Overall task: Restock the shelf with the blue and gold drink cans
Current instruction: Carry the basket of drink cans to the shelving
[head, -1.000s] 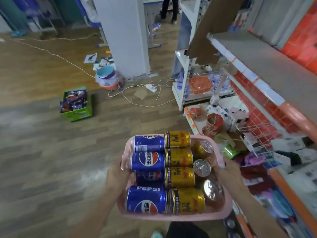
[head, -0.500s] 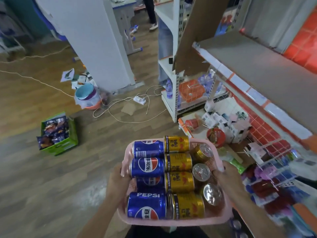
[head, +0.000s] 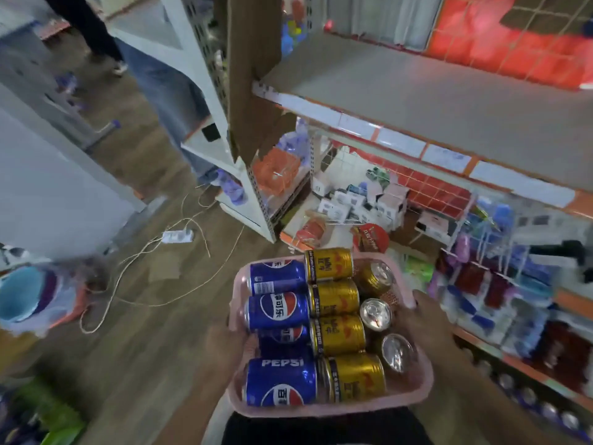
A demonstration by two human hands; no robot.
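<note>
A pink plastic basket (head: pixel 424 385) sits low in the middle of the view, carried between both hands. Several blue Pepsi cans (head: pixel 278 310) lie on their sides along its left half. Several gold cans (head: pixel 336 299) lie beside them, and a few more gold cans (head: pixel 375 313) stand or lean at the right with their silver tops showing. My left hand (head: pixel 228 345) grips the basket's left rim. My right hand (head: pixel 423 326) grips its right rim. A bare grey shelf board (head: pixel 433 101) runs above and to the right.
Lower shelves (head: pixel 500 284) at the right hold small boxes and packets, with wire dividers. A white shelf unit (head: pixel 221 130) and a brown cardboard sheet (head: pixel 248 75) stand ahead. A power strip (head: pixel 177 236) with cables lies on the wood floor. Someone's legs (head: pixel 167 91) stand behind.
The view has swung right and closer to the shelves. The green box on the floor slid out to the lower left. Both hands keep their hold on the basket.
</note>
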